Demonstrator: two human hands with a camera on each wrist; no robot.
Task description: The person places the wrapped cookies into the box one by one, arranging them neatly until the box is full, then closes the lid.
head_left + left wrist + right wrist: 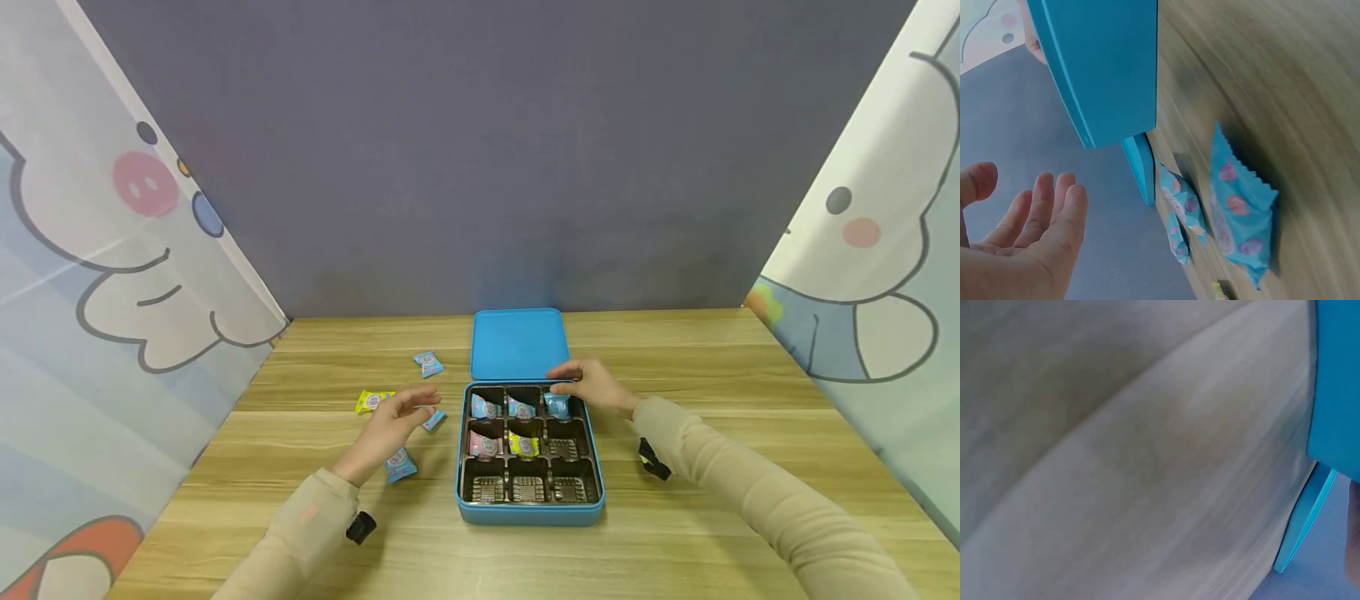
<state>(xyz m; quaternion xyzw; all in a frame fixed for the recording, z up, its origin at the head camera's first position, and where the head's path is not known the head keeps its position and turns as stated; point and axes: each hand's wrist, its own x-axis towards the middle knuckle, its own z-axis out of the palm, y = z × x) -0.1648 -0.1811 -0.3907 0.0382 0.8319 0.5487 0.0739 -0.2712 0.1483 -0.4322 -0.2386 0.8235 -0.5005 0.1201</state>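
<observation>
Head: Blue compartmented box, five wrapped candies inside; right hand, thumb and fingers parted, at back-right compartment's candy; left hand, fingers relaxed, empty, among loose candies. Left wrist: left hand, unclenched, near box. Right wrist: box side; grip not shown.

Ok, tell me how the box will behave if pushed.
The box should slide rather than tip, being low and wide. Its straight, smooth walls suggest it is stiff. Packets inside could shift, as there looks to be room around them.
</observation>
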